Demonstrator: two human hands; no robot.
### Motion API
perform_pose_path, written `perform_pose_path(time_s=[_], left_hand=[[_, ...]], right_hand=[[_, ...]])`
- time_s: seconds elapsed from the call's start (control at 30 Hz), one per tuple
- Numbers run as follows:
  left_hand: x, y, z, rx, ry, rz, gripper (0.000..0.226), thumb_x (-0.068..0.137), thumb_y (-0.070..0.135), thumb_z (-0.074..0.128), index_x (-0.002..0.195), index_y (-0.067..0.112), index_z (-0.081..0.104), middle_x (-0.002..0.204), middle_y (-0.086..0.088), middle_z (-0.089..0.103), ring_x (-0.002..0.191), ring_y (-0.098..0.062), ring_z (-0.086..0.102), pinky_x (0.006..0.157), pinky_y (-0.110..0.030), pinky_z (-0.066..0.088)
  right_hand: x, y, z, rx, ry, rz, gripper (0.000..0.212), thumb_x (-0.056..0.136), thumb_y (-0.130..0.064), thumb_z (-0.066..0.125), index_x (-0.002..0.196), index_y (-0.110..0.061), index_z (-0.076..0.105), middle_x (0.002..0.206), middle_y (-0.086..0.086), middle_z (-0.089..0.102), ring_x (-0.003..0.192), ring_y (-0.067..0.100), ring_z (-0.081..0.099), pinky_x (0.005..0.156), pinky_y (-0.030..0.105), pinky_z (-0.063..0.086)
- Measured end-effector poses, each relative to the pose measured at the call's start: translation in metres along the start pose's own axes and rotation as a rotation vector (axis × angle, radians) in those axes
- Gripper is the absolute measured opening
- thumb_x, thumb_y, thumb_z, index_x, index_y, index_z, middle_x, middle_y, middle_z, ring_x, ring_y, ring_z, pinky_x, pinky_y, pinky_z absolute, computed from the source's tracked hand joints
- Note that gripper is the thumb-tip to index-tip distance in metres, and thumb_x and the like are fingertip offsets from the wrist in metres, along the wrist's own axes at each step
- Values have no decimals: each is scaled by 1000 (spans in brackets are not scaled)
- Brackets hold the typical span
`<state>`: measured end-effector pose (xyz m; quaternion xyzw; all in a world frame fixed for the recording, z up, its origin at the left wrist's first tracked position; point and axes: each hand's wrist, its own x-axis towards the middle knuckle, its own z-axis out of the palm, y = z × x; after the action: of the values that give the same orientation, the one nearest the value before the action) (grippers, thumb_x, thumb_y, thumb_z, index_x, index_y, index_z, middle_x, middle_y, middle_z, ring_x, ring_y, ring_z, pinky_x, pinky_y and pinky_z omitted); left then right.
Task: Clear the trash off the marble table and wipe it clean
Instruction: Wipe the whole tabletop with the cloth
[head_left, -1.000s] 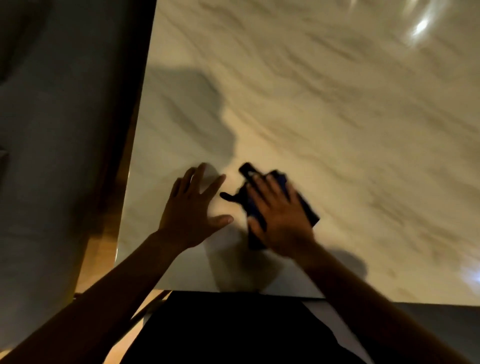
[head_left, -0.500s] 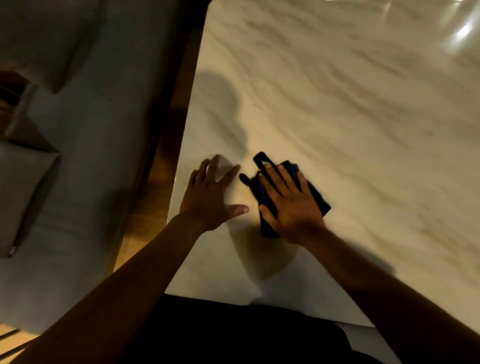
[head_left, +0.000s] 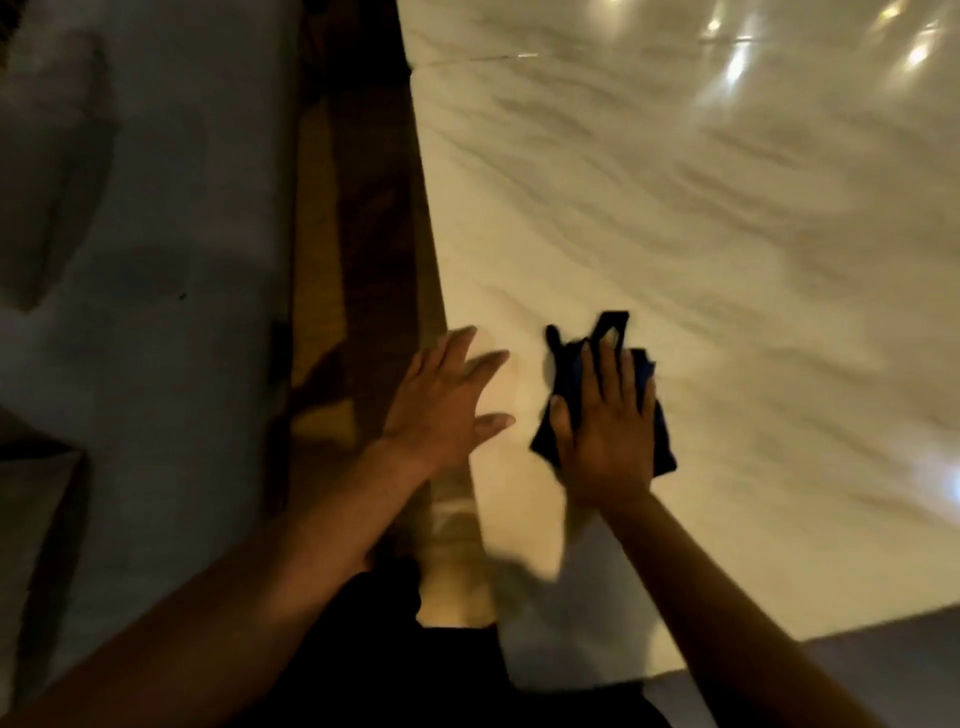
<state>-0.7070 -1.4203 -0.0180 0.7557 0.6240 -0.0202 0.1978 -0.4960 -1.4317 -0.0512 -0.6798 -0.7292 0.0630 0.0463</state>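
**Right hand flat on the cloth at the table's near-left corner**

Right hand lies palm-down on a dark blue cloth, fingers straight and slightly apart, pressing it against the marble table. Behind it, the veined, glossy slab fills most of the view and shows bright light reflections at the far right. A pale grey sofa runs along the left side, with a strip of brown wooden floor between it and the table. Left hand rests at the table's left edge, fingers spread and straight, holding nothing, just beside the cloth. Part of the cloth sticks out beyond the right fingertips.
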Motion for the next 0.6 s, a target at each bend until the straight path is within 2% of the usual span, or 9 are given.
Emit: perform_pose_path(time_s=[0.1,0.2,0.4,0.6], left_hand=[[4,-40,-24,28,-83,51,78,91,67,50,156,43,14,167,-5,0,154,-30,0,122,-46,13],[21,-65,-42,69,-138,99,76,93,65,49,156,45,12,167,-5,-2,154,-31,-1,122,-47,13],[65,-92,-71,86,-128,131,69,98,54,49,157,40,16,167,-7,2,154,-30,1,122,-48,13],[126,-123,-94,133,-108,157,68,101,48,46,158,38,12,167,-9,1,154,-32,0,122,-49,13]], right_hand=[[-47,-46,6,23,-33,7,68,101,-50,31,159,-15,20,167,10,12,155,29,2,122,55,11],[-38,-46,8,-4,-47,9,68,101,-53,28,159,-17,20,167,8,8,155,27,2,122,56,13],[22,-78,16,21,-29,443,73,98,-57,18,160,-19,12,168,6,-2,154,27,-2,123,53,2],[97,-130,19,61,-31,410,72,99,-57,19,160,-20,8,168,8,-2,154,27,-4,123,53,-1]])
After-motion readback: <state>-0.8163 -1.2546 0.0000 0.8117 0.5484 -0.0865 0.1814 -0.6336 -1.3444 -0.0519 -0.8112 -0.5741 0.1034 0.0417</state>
